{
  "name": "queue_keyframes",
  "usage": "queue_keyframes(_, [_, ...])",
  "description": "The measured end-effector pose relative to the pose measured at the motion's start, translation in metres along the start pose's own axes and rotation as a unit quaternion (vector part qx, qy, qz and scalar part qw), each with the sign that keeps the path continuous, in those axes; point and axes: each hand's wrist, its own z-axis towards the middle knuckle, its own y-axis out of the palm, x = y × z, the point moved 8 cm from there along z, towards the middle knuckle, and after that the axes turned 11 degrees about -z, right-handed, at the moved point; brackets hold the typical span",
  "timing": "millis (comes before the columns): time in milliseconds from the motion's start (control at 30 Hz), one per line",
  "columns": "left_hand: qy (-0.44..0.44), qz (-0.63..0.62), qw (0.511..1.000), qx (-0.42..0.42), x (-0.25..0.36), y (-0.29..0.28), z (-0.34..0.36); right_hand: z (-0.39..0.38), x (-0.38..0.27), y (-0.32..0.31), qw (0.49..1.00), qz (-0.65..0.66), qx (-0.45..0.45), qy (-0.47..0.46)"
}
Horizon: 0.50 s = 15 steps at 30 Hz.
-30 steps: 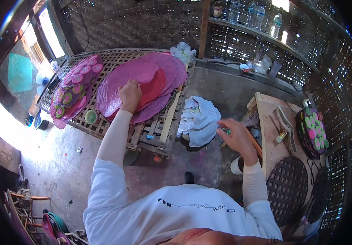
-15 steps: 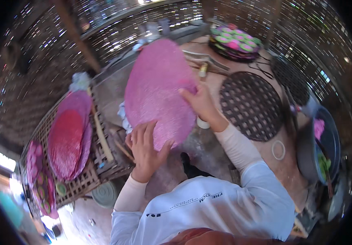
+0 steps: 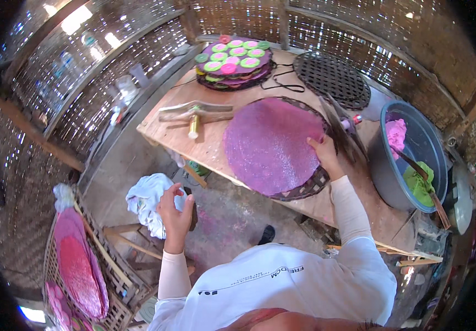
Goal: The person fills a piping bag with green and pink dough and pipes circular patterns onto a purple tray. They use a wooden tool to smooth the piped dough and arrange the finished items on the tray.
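A thin round pink-purple sheet (image 3: 276,146) with a glossy patch lies over a dark woven round tray (image 3: 315,185), whose openwork rim shows at the right and lower edges. My right hand (image 3: 326,157) pinches the sheet's right edge, thumb on top; the fingers beneath are partly hidden. To the lower left, my left hand (image 3: 174,218) is open and holds nothing, its fingers raised and apart. Behind it, below the table, is a crumpled pale blue cloth (image 3: 150,201).
The wooden table (image 3: 177,129) also bears a wooden T-shaped tool (image 3: 194,118), stacked trays with pink and green rounds (image 3: 235,60), and another woven tray (image 3: 332,80). At right, a grey tub (image 3: 384,176) holds pink and green dough-like masses. Red and purple sheets (image 3: 81,259) lie on a rack at lower left.
The sheet has moved right from mid-air onto the woven tray, my right hand still at its edge. My left hand has come away from it. The view has turned right.
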Motion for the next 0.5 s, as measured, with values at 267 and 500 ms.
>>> queue_keyframes(267, [0.094, 0.053, 0.990, -0.087, 0.036, 0.092, 0.068, 0.014, 0.016, -0.024, 0.951, -0.307, 0.018, 0.014])
queue_keyframes(500, [0.142, 0.017, 0.990, -0.009, 0.002, 0.105, 0.132, -0.015, -0.014, -0.062, 0.890, -0.429, 0.154, 0.002])
